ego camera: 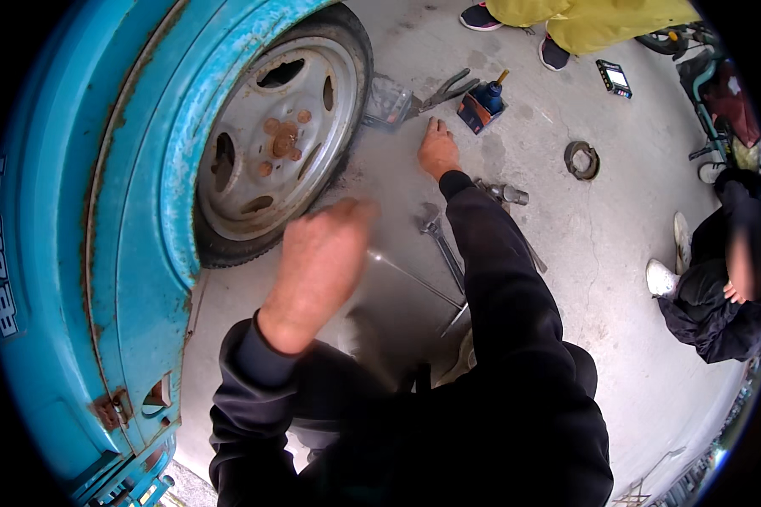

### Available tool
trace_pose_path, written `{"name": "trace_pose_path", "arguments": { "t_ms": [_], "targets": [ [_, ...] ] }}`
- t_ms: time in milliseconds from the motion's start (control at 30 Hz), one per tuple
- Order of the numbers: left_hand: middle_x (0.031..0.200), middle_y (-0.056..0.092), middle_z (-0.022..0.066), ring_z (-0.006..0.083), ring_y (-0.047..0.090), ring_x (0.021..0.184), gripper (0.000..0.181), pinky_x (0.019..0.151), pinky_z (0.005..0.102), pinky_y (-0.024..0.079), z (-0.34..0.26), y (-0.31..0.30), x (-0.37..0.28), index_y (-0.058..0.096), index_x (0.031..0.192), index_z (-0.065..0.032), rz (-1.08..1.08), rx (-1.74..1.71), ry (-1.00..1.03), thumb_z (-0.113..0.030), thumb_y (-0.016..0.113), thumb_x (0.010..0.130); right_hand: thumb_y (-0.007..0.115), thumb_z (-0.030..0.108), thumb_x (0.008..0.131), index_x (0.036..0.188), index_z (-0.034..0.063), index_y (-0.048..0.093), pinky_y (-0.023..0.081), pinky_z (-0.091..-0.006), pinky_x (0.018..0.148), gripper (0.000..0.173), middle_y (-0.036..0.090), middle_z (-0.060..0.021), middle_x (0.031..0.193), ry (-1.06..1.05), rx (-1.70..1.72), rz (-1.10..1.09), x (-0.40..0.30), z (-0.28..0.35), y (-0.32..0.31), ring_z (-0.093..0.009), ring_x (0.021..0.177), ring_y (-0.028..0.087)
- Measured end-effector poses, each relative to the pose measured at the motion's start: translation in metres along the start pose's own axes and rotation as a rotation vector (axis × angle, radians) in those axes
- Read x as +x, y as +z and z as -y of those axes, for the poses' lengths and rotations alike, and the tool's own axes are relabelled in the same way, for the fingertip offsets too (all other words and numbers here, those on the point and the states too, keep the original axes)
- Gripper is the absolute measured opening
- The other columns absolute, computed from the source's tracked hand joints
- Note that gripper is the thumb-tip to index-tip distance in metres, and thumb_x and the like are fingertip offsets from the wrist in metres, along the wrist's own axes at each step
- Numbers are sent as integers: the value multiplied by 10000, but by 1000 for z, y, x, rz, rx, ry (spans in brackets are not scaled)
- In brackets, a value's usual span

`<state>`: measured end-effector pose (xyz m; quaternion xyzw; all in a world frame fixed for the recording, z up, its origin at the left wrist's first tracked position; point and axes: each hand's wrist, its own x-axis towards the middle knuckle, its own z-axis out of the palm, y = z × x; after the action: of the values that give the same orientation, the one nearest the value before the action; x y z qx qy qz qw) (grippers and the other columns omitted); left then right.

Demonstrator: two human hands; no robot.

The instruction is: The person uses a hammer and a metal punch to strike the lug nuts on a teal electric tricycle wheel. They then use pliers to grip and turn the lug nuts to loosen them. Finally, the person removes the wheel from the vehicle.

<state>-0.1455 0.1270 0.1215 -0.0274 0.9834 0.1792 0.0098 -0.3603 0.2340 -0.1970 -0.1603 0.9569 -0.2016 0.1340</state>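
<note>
My left hand (326,269), blurred by motion, hangs with curled fingers in front of a rusty steel wheel (247,206) with a black tyre. Whether it holds anything cannot be made out. A thin shiny T-handle rod (415,279) runs from just right of that hand toward my right forearm. My right hand (439,151) reaches forward, palm down, its fingertips near an open box (472,114) with a blue bottle (489,96) in it. Pliers (447,90) and a clear plastic case (387,103) lie beyond. An adjustable wrench (445,250) and a hammer (507,193) lie beside my right forearm, which partly hides them.
The turquoise vehicle body (146,209), rusted along its seams, fills the left side. Curved brake shoes (582,160) and a small boxed item (614,79) lie on the concrete floor (615,222). A person in yellow trousers (599,25) stands ahead; another person (704,285) is at right.
</note>
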Motion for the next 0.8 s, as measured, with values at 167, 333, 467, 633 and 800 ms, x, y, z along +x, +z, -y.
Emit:
{"name": "trace_pose_path", "arguments": {
  "t_ms": [167, 333, 467, 633, 800],
  "targets": [
    [821, 700, 156, 351, 678, 694, 135, 634, 389, 547, 1, 7, 11, 675, 1037, -39, 59, -118, -34, -59, 669, 903, 501, 223, 975, 1527, 107, 407, 462, -492, 1055, 572, 345, -124, 1610, -15, -190, 45, 77, -4, 7, -371, 1410, 408],
    [902, 743, 107, 157, 710, 729, 175, 650, 269, 532, 8, -3, 28, 636, 1138, -6, 13, -987, -381, -129, 605, 1016, 489, 197, 979, 1452, 20, 490, 492, -454, 1032, 505, 362, -190, 1589, -112, -340, -130, 59, -5, 55, -401, 1422, 385],
    [951, 739, 109, 156, 710, 764, 236, 683, 245, 528, 13, -7, 43, 631, 1181, -14, -15, -1354, -494, -192, 599, 1030, 509, 191, 959, 1371, -86, 532, 519, -425, 996, 497, 448, -276, 1505, -243, -437, -69, 13, 1, 65, -405, 1355, 469],
    [962, 738, 117, 158, 712, 760, 254, 669, 248, 541, 6, -4, 46, 638, 1191, -26, -85, -1431, -530, -203, 616, 1010, 581, 185, 911, 1296, -102, 604, 506, -461, 977, 482, 550, -329, 1385, -439, -453, -115, -72, 15, 89, -416, 1216, 595],
    [981, 740, 140, 170, 724, 770, 247, 654, 246, 559, 22, -5, 29, 642, 1169, -29, -197, -1463, -631, -209, 638, 1000, 563, 230, 925, 1345, 21, 591, 473, -436, 1035, 471, 544, -214, 1415, -498, -561, 670, -87, 74, 1, -325, 1339, 500]
  ]
}}
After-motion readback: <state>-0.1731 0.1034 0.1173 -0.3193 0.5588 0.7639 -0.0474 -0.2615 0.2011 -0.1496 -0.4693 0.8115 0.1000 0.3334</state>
